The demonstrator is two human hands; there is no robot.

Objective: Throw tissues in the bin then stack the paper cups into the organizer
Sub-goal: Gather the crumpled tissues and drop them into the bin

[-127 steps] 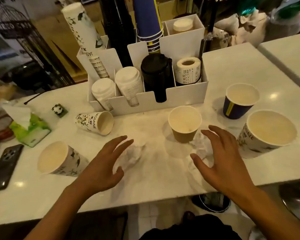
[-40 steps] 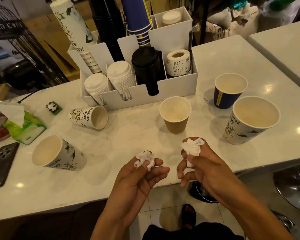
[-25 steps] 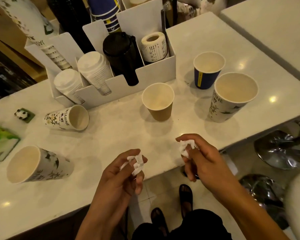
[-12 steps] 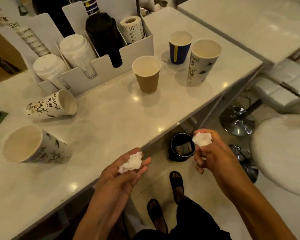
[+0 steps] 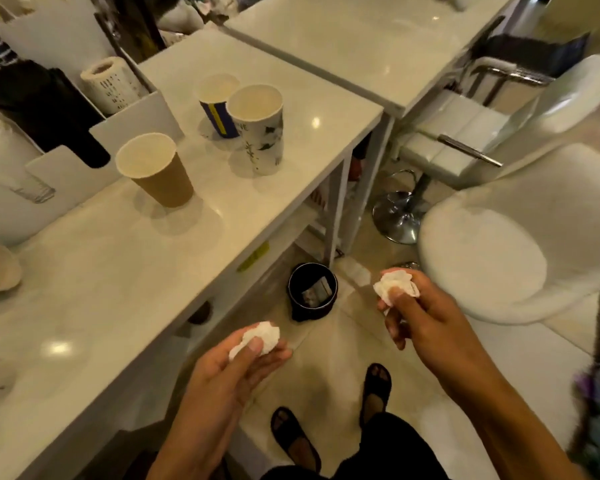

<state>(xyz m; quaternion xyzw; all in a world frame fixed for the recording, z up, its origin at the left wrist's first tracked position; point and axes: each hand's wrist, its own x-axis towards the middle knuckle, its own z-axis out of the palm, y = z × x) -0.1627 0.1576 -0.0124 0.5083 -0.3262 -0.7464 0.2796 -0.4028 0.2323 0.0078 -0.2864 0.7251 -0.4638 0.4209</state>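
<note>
I see L hand (image 5: 238, 367) pinching a crumpled tissue (image 5: 260, 337), R hand (image 5: 418, 315) gripping another tissue wad (image 5: 395, 287). Black bin (image 5: 312, 296) on floor between them at 12 o'clock; brown paper cup (image 5: 156, 173) on tabletop (image 5: 94, 271) at 10.

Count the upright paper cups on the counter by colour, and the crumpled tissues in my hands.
Brown cup: 1
Blue cup: 1
White floral cup: 1
Crumpled tissues: 2, left hand, right hand
Total: 5
</note>
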